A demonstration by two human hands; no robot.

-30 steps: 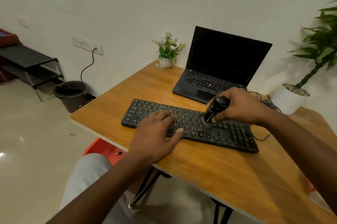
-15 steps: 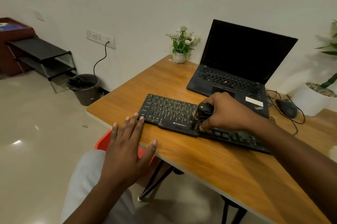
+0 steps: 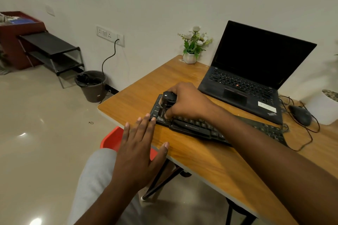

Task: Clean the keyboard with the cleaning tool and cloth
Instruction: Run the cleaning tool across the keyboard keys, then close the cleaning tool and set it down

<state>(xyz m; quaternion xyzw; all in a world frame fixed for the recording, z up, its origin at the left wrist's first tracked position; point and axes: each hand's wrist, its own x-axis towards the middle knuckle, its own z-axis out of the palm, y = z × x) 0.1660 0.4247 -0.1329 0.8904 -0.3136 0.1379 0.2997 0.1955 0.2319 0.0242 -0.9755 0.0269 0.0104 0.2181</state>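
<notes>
Head view: wooden desk (image 3: 210,158) by white wall; right hand (image 3: 184,102) grips cleaning tool (image 3: 165,103), left hand (image 3: 140,148) spread flat.

Right hand (image 3: 184,102): fingers curled around the tool (image 3: 166,103), forearm reaching in from the lower right. Left hand (image 3: 140,144): flat, palm down, fingers spread and extended, thumb out to the side, forearm entering from the bottom edge.
</notes>
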